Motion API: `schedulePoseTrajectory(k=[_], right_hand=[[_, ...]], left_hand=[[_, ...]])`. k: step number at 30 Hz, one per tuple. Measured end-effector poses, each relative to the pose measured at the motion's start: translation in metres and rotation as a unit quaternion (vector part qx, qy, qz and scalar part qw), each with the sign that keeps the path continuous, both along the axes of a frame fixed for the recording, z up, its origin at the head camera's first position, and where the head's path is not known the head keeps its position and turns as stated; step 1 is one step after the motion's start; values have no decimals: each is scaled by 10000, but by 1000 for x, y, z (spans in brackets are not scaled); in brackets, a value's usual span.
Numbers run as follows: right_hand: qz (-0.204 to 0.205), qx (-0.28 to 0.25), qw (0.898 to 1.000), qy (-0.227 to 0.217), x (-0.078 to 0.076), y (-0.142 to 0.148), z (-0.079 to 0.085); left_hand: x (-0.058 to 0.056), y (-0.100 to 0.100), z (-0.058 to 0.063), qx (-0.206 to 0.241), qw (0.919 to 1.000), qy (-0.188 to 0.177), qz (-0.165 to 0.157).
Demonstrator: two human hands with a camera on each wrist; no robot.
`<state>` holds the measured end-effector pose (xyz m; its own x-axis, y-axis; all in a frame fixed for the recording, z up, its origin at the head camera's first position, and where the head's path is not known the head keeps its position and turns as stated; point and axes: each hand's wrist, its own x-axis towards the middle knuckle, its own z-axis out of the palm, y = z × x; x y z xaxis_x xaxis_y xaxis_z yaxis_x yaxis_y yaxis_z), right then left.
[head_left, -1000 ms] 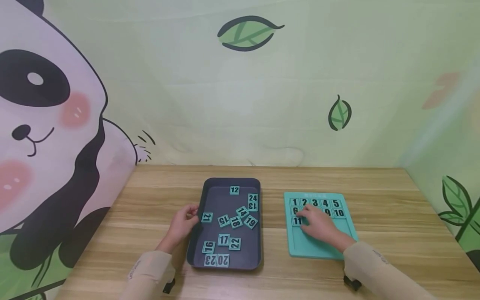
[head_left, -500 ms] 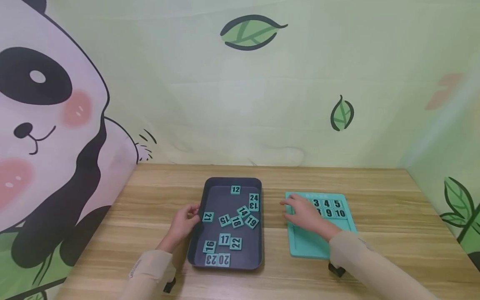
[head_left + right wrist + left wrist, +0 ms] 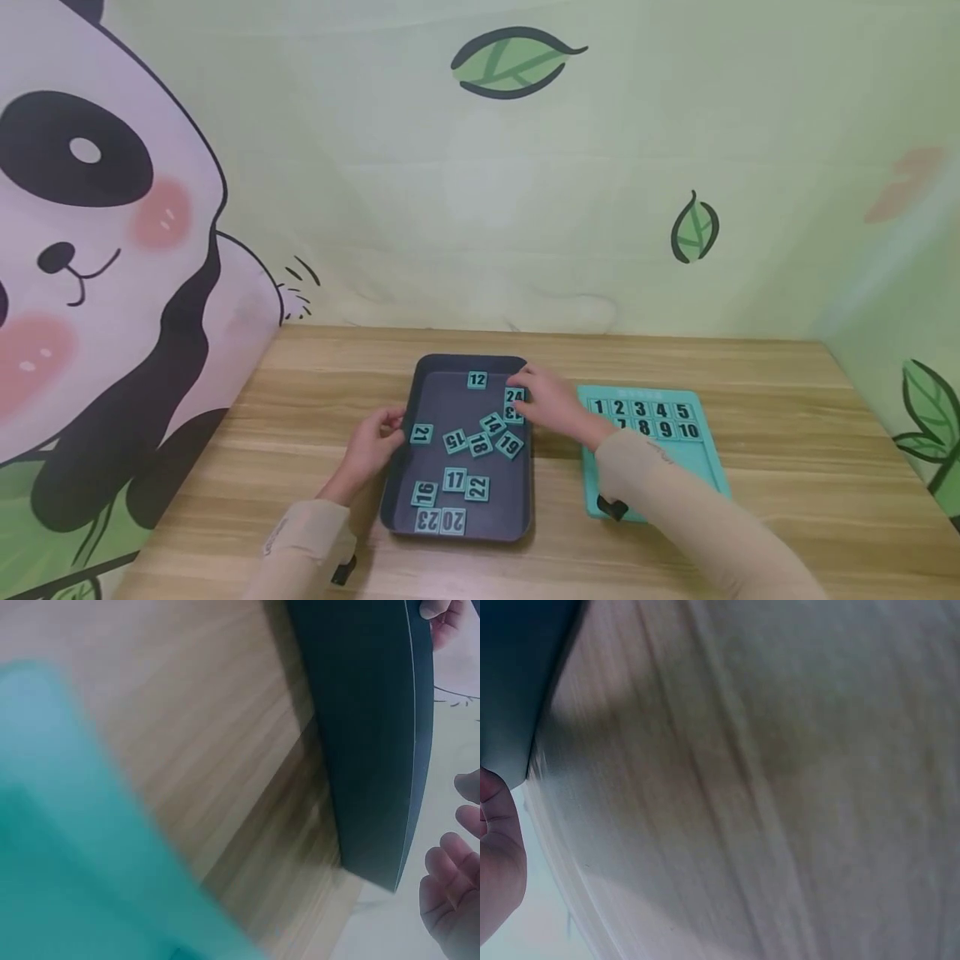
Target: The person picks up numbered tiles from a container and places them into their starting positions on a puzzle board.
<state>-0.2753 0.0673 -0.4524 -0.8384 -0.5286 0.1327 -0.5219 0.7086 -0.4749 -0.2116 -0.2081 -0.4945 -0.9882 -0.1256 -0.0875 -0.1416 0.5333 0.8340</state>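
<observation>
The left hand (image 3: 377, 446) grips the left rim of the dark tray (image 3: 450, 408), where number tiles (image 3: 454, 479) lie scattered. The right hand (image 3: 557, 406), fingers loosely parted, hangs over tile 24 (image 3: 513, 396) at far right, though contact is hard to tell. The teal board (image 3: 697, 452) lies right of the tray.

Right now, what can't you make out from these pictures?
Head view: spaces on the board below the 1 tile, hidden by the right hand and sleeve.
Head view: part of the 13 tile, behind the right hand.
Left wrist view: most of the left hand, cut off by the left edge.
Right wrist view: inside of the tray, hidden by its wall; the board, blurred.
</observation>
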Motion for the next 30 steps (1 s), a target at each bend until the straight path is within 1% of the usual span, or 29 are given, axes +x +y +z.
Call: schedulePoseTrajectory(k=[4,9,14,18,22,25,30], right_hand=[[182,-30,9998,-94,-7,-16,-1],[228,210,9994,-184,-13,-32,-4],[164,483,9979,-399,-19,-45,-9],[106,770,9954,-563,-23,-53,-14],[-12,939,9928,-740,-25,-58,-16],[-99,1033,9914,-801,-27,-61,-18],[-154,1172,9900,-770,-31,-62,-24]], left_hand=[[-1,0,-2,39,10000,-5,42],[-1,-1,-3,45,9999,33,84],[-1,0,-2,44,9999,105,65],[0,0,-2,58,9999,82,88],[0,-1,-2,29,9999,79,98],[0,-1,-2,51,9999,88,111],[-1,0,-3,98,9998,117,105]])
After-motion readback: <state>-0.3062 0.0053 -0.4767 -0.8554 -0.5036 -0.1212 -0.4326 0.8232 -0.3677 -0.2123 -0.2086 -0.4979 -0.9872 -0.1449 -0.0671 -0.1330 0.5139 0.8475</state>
